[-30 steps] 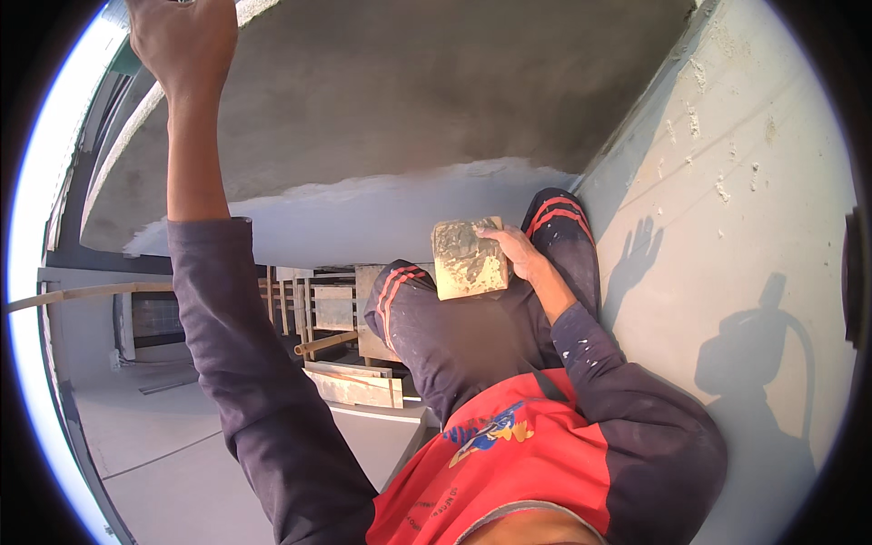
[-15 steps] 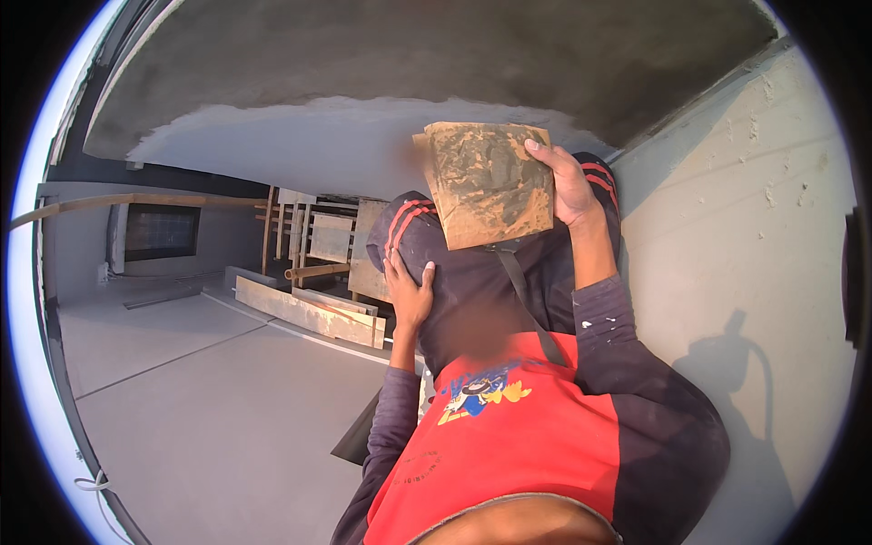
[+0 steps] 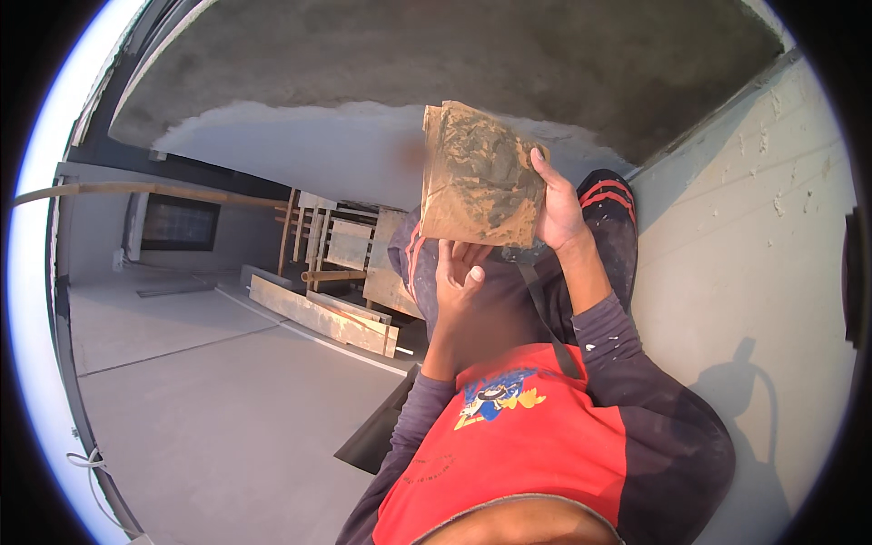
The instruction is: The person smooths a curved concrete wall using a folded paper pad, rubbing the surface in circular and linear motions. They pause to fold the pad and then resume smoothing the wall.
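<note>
My right hand (image 3: 560,213) grips the right edge of a folded brown paper-like sheet (image 3: 481,177), thumb on its front face. Dark worn patches and creases cover the sheet, which could be sandpaper. Layers show along its left edge. Just under the lower edge is my left hand (image 3: 456,277), its fingers pointing up and slightly bent, thumb apart. Whether its fingertips touch the sheet I cannot tell. My knees, in dark trousers with red stripes (image 3: 607,193), are behind the sheet.
A grey plastered wall (image 3: 736,227) rises close on my right. Ahead is a surface with a dark, damp-looking patch (image 3: 454,50). To the left, boards (image 3: 322,313) and wooden framing (image 3: 350,241) stand beyond the pale floor (image 3: 209,400). A bamboo pole (image 3: 154,189) crosses the far left.
My left hand has left my knee and come up and right to the sheet's lower edge. My right hand has tilted the sheet, still in its grip.
</note>
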Action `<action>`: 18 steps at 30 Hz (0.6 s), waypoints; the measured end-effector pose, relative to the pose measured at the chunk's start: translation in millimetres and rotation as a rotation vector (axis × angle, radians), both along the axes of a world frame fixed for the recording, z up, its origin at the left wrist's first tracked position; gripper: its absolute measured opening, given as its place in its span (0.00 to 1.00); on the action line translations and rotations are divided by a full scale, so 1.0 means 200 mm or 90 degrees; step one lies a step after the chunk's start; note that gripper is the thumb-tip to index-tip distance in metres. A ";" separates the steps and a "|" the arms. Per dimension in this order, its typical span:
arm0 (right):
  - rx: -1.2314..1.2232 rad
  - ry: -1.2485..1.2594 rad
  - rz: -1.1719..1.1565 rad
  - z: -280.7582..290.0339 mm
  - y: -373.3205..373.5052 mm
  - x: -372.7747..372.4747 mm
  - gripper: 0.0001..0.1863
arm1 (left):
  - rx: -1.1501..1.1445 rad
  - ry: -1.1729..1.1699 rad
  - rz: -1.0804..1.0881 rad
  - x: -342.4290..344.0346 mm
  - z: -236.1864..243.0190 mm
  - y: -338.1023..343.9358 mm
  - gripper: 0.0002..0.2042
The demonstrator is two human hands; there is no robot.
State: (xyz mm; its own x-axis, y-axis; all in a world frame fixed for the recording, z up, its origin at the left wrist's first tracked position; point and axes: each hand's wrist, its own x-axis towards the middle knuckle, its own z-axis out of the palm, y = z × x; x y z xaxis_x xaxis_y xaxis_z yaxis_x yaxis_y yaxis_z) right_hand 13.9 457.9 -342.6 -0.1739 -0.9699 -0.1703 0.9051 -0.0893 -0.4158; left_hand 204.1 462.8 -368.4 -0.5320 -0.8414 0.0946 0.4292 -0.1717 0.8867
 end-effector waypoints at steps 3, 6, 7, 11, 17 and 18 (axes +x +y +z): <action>-0.005 0.011 0.033 -0.10 0.00 -0.04 0.19 | -0.005 -0.166 0.148 -0.14 0.03 0.04 0.31; 0.020 0.003 0.015 -0.16 0.01 -0.06 0.20 | 0.082 -0.144 0.177 -0.19 -0.03 0.00 0.22; 0.024 -0.013 0.008 -0.18 0.01 -0.07 0.20 | 0.082 -0.156 0.198 -0.20 -0.04 -0.01 0.21; 0.280 0.776 -0.211 -0.23 0.05 -0.11 0.40 | 0.023 -0.248 0.294 -0.20 -0.12 -0.06 0.19; -0.073 0.885 -0.685 -0.14 0.02 0.05 0.42 | -0.188 -0.453 0.360 -0.13 -0.17 -0.20 0.12; -0.093 0.896 -0.723 -0.21 0.00 0.14 0.41 | -0.276 -0.491 0.354 -0.15 -0.13 -0.21 0.11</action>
State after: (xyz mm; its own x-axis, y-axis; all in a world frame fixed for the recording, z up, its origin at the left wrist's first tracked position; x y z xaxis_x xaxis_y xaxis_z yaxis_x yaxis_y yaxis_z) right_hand 42.5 458.3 -384.8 -0.6116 -0.2825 0.7390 -0.5977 -0.4471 -0.6655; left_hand 173.4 420.3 -395.3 -0.1245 -0.9610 0.2470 -0.3579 0.2757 0.8921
